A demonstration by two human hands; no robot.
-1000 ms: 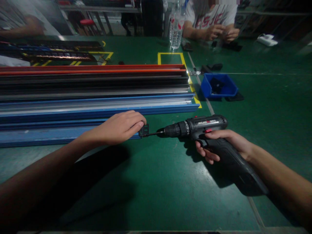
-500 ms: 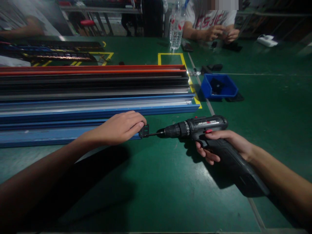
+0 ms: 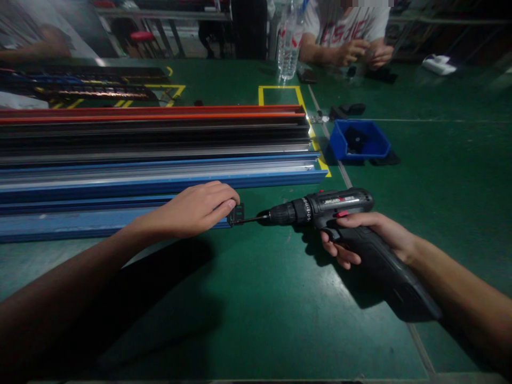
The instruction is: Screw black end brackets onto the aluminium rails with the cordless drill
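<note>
Straight ahead of me, past my two hands, a green counter [image 3: 280,320] fills most of the view. My left hand [image 3: 202,208] lies palm down over the near blue rail [image 3: 80,221], its thumb and bent fingers pinching a small black bracket [image 3: 239,213] at the rail's right end; some fingertips are hidden. My right hand [image 3: 386,229] is wrapped around the handle of a black cordless drill [image 3: 340,202], which points left. The drill's long, thin bit [image 3: 253,219] reaches the bracket's lower part, though I cannot tell whether it sits in a screw.

Beyond, more long rails lie side by side: a second blue rail [image 3: 160,178], then dark ones, then an orange-red rail [image 3: 160,113] farthest off. Just right of their ends stands a blue plastic bin [image 3: 339,146] with black parts inside. Farther back are clear plastic bottles [image 3: 288,53] and, near them, a co-worker [image 3: 356,32] in a white printed shirt, both hands raised together over the counter. At far left, another person's arm [image 3: 48,45] appears, blurred.
</note>
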